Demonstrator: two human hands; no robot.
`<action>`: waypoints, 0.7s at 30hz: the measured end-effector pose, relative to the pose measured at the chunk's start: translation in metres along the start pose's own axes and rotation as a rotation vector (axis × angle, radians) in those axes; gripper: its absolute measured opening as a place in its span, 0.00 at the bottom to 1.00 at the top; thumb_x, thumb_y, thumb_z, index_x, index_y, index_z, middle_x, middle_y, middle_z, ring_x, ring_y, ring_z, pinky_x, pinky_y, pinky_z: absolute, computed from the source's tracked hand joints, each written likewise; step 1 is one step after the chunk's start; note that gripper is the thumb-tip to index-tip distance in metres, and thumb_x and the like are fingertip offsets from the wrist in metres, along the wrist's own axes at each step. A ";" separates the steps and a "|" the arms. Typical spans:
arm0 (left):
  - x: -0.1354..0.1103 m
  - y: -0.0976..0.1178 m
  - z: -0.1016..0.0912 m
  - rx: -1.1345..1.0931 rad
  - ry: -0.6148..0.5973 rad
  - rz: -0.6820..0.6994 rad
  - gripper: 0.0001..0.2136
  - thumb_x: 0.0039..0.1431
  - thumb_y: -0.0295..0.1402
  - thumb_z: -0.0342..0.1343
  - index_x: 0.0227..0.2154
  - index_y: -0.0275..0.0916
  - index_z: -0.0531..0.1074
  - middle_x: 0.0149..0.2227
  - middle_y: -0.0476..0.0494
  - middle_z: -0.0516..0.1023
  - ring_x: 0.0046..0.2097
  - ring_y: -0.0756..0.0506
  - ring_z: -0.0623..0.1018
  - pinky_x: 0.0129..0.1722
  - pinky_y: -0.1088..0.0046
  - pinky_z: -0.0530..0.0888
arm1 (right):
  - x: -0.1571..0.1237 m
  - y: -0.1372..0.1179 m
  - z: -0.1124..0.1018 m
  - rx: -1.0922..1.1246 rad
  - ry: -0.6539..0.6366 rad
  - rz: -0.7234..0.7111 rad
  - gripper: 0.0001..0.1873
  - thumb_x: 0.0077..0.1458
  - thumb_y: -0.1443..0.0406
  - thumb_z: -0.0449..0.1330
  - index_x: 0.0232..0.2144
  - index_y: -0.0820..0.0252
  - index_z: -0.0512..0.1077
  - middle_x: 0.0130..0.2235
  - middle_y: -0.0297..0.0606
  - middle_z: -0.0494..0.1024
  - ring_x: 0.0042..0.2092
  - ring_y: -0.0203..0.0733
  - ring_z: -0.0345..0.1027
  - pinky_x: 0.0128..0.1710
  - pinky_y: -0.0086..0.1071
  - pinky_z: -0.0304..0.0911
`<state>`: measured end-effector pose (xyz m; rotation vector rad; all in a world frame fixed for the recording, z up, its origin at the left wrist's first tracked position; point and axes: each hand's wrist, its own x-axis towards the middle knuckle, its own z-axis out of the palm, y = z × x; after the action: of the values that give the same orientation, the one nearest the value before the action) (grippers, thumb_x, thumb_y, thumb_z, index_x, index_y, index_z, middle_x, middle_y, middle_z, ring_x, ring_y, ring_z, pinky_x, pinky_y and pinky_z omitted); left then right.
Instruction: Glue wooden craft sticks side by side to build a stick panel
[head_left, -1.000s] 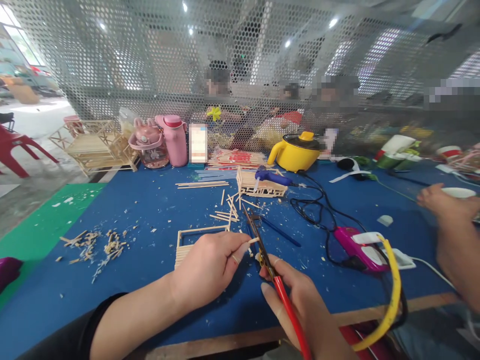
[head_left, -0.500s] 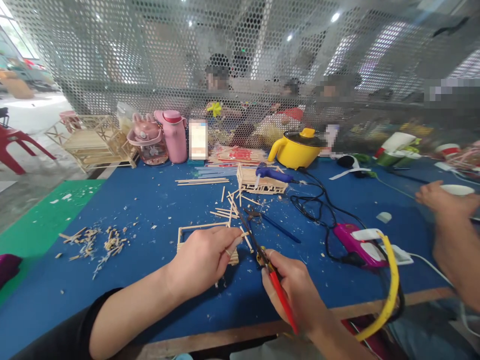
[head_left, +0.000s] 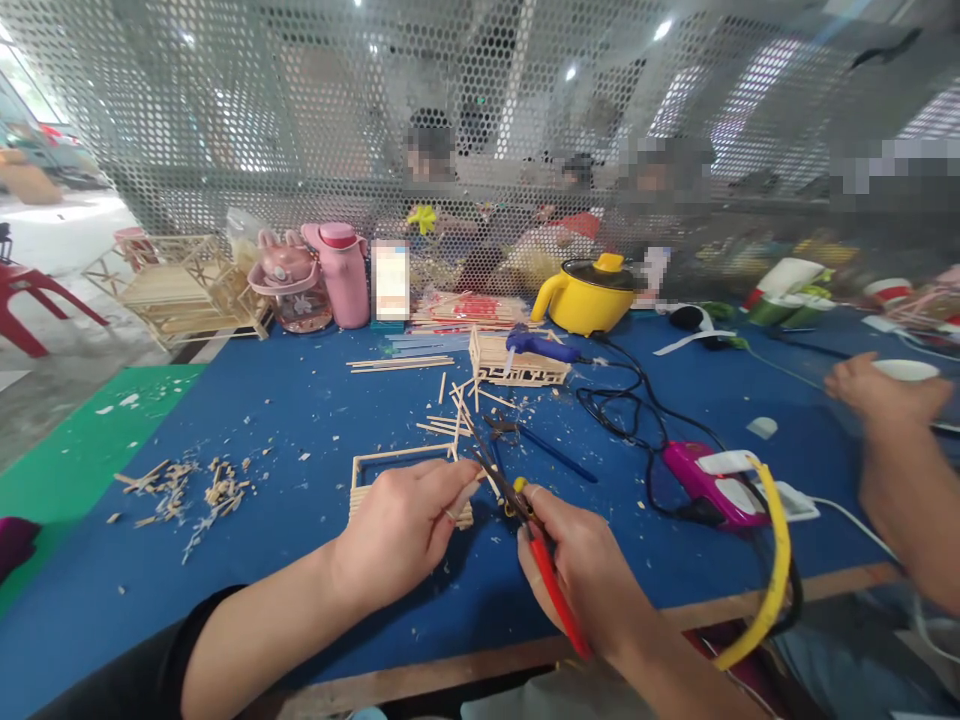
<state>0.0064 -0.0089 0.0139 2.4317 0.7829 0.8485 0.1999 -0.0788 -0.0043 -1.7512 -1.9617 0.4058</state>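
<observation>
Red-handled cutters (head_left: 556,597) sit in my right hand (head_left: 589,555), the fingers curled closed around the grips, so that the dark blades point away from me and slant to the left. My left hand (head_left: 397,525) is just beside them, thumb and forefinger pinched together on a short wooden stick (head_left: 481,474); only its end shows past my fingertips, close to the blades. Whether blade and wood touch, and how far the blades stand apart, I cannot tell.

Beneath my left hand lies a stick frame (head_left: 405,454), partly hidden by it, with slats side by side across its near part. Loose sticks (head_left: 444,424) are scattered just beyond, and blue-handled pliers (head_left: 556,454) lie to the right of them on the blue table (head_left: 292,420). Farther off, a blue glue gun (head_left: 551,347) rests on or against a small stick-built box (head_left: 517,372). Black cable (head_left: 651,385) lies in loops near a magenta power strip (head_left: 686,465). Wood offcuts (head_left: 225,487) are heaped to my left. At the back stand a pink bottle (head_left: 349,285) and a yellow pot (head_left: 589,302). Away to the right, another person's hand (head_left: 885,397) is at a white bowl (head_left: 907,370).
</observation>
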 end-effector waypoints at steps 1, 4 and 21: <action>0.000 -0.001 0.000 0.007 0.012 -0.006 0.13 0.61 0.24 0.44 0.44 0.38 0.71 0.34 0.43 0.78 0.36 0.46 0.78 0.36 0.73 0.73 | 0.000 0.001 0.000 -0.007 -0.010 -0.002 0.09 0.48 0.72 0.50 0.24 0.53 0.56 0.20 0.28 0.65 0.22 0.35 0.59 0.23 0.27 0.53; 0.001 -0.005 0.000 0.012 0.036 -0.026 0.13 0.61 0.25 0.44 0.44 0.37 0.71 0.35 0.42 0.79 0.37 0.45 0.78 0.37 0.71 0.73 | 0.004 0.008 -0.003 -0.042 -0.029 -0.009 0.09 0.48 0.71 0.50 0.21 0.53 0.55 0.18 0.27 0.64 0.20 0.35 0.58 0.21 0.28 0.49; 0.001 -0.007 -0.005 -0.111 0.189 -0.128 0.11 0.65 0.30 0.48 0.42 0.40 0.75 0.36 0.48 0.82 0.36 0.50 0.79 0.39 0.79 0.73 | 0.021 0.006 -0.021 -0.052 -0.016 0.014 0.10 0.48 0.69 0.52 0.36 0.55 0.64 0.31 0.34 0.74 0.31 0.40 0.70 0.31 0.30 0.64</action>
<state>0.0013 -0.0023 0.0136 2.2019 0.9236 1.0526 0.2151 -0.0596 0.0136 -1.8005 -1.9889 0.3776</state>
